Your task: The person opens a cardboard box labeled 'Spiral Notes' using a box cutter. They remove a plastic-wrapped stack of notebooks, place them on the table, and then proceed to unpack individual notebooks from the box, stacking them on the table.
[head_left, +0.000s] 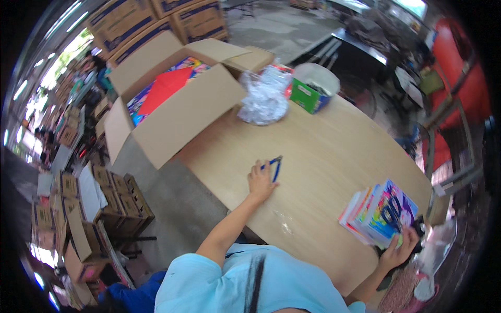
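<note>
My left hand (262,183) is on the table, its fingers and thumb around the spread blue handles of a pair of nippers (277,168), jaws pointing away from me. At the right edge, my right hand (399,254) is closed about the lower end of dark-handled scissors (391,211); blur hides the exact grip. Those scissors lie over a fanned stack of colourful thin books (368,214). Between the hands, a small scrap of clear plastic (284,223) rests on the wooden table (323,156).
An open cardboard box (188,115) holding colourful printed items and a red sheet stands at the far left. Beside it are crumpled clear plastic (264,99) and a whitish tub (321,78) behind a green box (308,96). Stacked cartons (120,203) fill the left side; a red chair (454,73) stands right.
</note>
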Available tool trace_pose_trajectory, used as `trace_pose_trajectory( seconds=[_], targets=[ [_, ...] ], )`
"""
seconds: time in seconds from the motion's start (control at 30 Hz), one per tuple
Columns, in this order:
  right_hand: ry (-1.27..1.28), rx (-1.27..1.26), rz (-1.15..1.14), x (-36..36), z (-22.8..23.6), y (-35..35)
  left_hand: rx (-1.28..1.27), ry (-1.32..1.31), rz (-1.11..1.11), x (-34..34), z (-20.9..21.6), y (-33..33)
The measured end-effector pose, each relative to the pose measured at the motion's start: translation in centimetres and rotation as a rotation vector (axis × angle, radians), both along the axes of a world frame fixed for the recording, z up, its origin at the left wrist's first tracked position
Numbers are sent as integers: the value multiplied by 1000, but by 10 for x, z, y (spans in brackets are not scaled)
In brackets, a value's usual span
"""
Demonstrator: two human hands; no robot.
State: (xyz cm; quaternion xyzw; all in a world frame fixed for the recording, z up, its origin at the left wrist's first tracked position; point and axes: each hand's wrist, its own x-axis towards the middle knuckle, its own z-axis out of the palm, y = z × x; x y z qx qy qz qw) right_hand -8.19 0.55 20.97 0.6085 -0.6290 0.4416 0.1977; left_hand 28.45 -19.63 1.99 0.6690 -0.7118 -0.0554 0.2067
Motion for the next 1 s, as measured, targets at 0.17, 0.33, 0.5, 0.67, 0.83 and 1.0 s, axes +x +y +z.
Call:
trace_pose_trajectory(
  seconds=[0.17,0.33,0.5,0.67,0.83,1.0],
  targets=[
    [-383,457,396,165,-79,-80,-29,366,-335,50,84,-18],
    [-267,747,117,306,-220,-197,-482,319,-330,179,215,-35],
    [-50,828,180,386,-247,-290,-176,84,-20,414,254,-145],
    [-296,759,53,444,-196,-338,213,33,156,551,213,-287],
    [-485,217,-116,451,-156,-341,153,-89,350,520,192,-348],
    [-467,67,-116,451,-95,-322,-273,-181,177,517,189,-352]
  ],
)
